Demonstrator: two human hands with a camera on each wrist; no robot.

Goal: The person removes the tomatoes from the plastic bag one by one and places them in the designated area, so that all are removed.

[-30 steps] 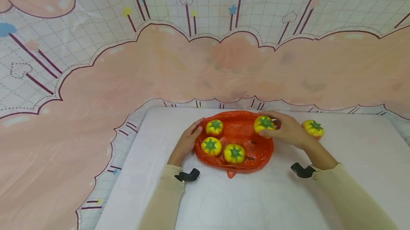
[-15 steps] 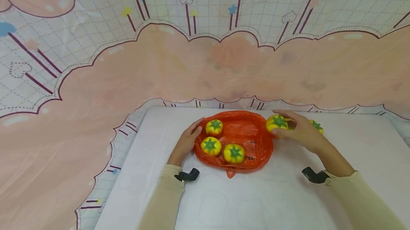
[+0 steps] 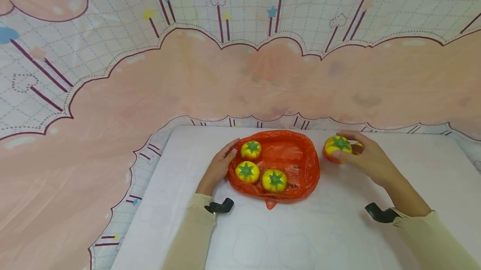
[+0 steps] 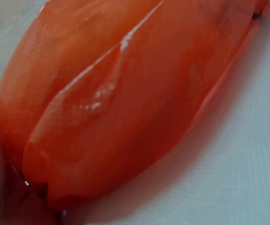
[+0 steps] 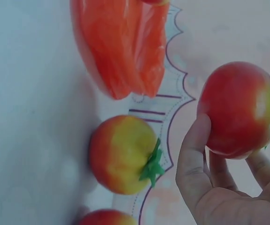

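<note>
One tomato is filling my curled right fingers near the table's far edge, my left hand gripping the bag, presumably steadying.

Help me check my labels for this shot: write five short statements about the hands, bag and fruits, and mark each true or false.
1. The right hand holds a fruit. True.
2. The bag is blue. False: the bag is red.
3. The left hand touches the bag. True.
4. Five fruits lie in the bag. False: there are three fruits in it.
5. The fruit in the right hand is inside the bag. False: it is outside, to the bag's right in the head view.
</note>
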